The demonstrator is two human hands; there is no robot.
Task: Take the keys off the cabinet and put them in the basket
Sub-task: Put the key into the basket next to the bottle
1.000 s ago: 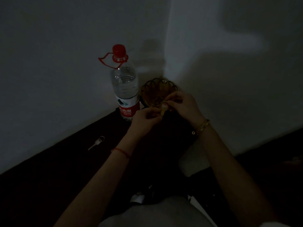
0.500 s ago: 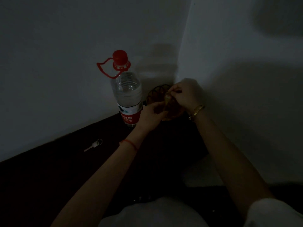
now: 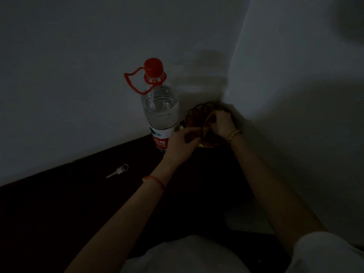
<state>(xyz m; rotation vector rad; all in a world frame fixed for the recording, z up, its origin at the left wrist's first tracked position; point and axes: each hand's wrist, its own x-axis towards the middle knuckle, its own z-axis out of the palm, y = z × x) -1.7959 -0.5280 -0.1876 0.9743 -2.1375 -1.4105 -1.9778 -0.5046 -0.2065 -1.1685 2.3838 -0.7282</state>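
Reaching into the amber basket (image 3: 197, 117), both hands (image 3: 220, 125) curl over contents too dark to tell; grip unclear.

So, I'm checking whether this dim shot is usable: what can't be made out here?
- Basket contents: head view, covered by the right hand and darkness.
- Whether either hand holds anything: fingers curled, too dark.
- Key on the cabinet: too small for detail.
- Bottle label: blurred.

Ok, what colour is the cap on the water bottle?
Red; the cap on the water bottle shows clearly in the head view.
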